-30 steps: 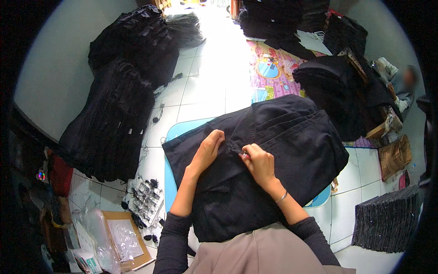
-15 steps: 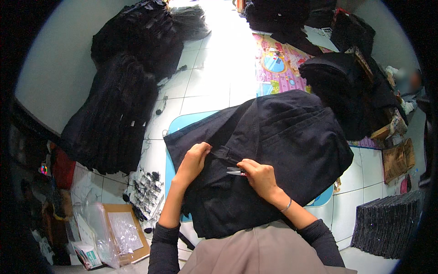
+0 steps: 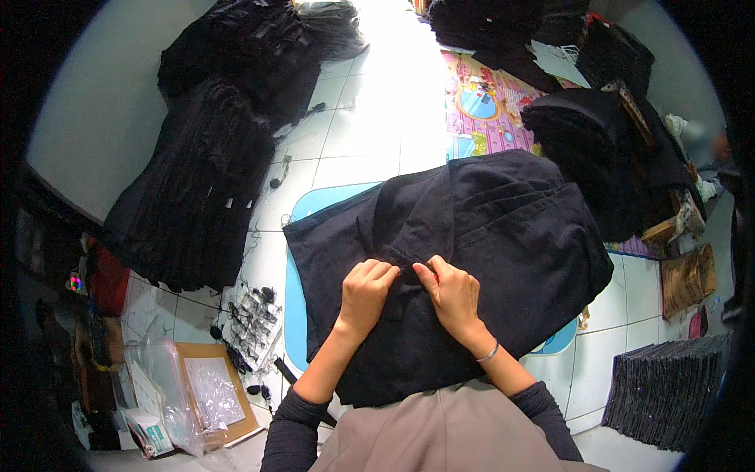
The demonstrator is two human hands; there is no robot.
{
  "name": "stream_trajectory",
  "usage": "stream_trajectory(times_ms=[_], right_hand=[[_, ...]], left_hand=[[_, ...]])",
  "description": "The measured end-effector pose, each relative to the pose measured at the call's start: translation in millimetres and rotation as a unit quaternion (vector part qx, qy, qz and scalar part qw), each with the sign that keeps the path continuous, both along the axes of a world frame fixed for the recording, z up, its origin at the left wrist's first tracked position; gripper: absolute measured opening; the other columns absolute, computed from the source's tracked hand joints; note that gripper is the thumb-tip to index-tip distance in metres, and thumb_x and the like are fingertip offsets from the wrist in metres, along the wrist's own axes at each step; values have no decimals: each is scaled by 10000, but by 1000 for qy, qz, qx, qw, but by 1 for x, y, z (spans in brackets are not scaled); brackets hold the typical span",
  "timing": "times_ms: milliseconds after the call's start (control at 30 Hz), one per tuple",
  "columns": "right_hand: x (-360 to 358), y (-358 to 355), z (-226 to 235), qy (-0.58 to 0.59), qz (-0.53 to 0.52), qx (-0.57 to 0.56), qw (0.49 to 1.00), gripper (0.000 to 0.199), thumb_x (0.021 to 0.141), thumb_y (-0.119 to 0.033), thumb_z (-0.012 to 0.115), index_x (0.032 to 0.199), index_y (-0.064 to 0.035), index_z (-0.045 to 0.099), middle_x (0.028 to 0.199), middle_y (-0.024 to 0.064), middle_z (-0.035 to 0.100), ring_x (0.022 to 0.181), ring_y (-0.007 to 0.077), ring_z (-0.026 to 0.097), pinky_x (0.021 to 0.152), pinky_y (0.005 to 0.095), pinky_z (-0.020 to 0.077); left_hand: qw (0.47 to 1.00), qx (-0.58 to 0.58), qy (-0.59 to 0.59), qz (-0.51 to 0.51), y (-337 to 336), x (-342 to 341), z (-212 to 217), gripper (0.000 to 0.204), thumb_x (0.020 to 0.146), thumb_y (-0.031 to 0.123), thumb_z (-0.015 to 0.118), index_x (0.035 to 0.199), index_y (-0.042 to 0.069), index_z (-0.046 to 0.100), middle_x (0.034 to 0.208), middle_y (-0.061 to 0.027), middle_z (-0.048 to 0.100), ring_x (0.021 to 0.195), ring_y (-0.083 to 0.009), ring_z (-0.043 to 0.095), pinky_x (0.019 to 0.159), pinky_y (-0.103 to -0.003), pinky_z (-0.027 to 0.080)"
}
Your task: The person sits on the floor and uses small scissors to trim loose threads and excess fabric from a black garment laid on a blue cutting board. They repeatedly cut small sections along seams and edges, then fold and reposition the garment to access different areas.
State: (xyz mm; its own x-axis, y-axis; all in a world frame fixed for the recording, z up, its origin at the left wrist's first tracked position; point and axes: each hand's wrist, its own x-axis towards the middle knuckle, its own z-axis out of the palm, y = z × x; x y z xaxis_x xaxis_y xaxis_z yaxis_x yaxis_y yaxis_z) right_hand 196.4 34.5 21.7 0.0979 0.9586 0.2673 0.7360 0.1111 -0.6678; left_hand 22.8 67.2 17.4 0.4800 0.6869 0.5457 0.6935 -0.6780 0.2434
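Observation:
A large piece of black cloth, with folds and a stitched band, is spread in front of me over a light blue board. My left hand is closed, its thumb and fingers pinching the cloth near the band. Close beside it, my right hand pinches the same spot, thumb pointing toward the left fingertips. The silver snips seen earlier in the right hand are hidden now. What lies exactly between the fingertips is too small to make out.
Tall heaps of black cloth stand at the left, more black cloth at the right. A stack of black pieces sits lower right. Loose black threads lie on white tiles near a cardboard piece in plastic. A colourful mat lies beyond.
My left hand has moved right and slightly down, meeting the right hand at the cloth. The right hand has turned, its thumb now on the cloth, and the snips' blades no longer show.

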Motion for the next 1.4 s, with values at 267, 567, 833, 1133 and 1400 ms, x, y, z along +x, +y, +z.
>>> stream_trajectory(times_ms=[267,567,833,1133,1400], right_hand=[[2,1,-15,-162,52,117,978,377,819,-451,676,683,-121,556,639,44,566,522,227,606,475,340,473],[-1,5,-17,-193,53,157,967,382,818,-448,679,678,-120,544,626,37,559,493,216,585,462,314,461],[-9,17,-13,-203,78,187,958,395,828,-433,691,658,-110,538,565,34,551,454,179,558,453,291,425],[-11,15,-11,-204,84,156,963,379,822,-440,678,669,-125,532,578,32,561,498,203,596,472,316,459],[-14,20,-19,-189,66,142,969,376,812,-445,688,707,-123,524,612,38,563,498,223,594,466,325,462]], left_hand=[[914,-297,-275,5,12,-17,1,117,808,63,730,900,-8,742,858,-115,730,768,-183,697,690,-274,525],[914,-266,-303,35,6,-17,1,103,811,50,726,893,-11,744,854,-116,731,782,-182,701,708,-270,527],[907,-266,-323,38,1,-20,-1,96,812,34,726,894,-13,744,874,-121,732,786,-165,696,705,-259,529],[846,-324,-422,40,3,-27,-16,100,851,52,710,921,-14,737,806,-76,703,742,-120,652,683,-247,518],[820,-146,-533,151,15,-149,1,125,916,118,658,900,10,719,848,-58,698,760,-106,631,730,-258,525]])
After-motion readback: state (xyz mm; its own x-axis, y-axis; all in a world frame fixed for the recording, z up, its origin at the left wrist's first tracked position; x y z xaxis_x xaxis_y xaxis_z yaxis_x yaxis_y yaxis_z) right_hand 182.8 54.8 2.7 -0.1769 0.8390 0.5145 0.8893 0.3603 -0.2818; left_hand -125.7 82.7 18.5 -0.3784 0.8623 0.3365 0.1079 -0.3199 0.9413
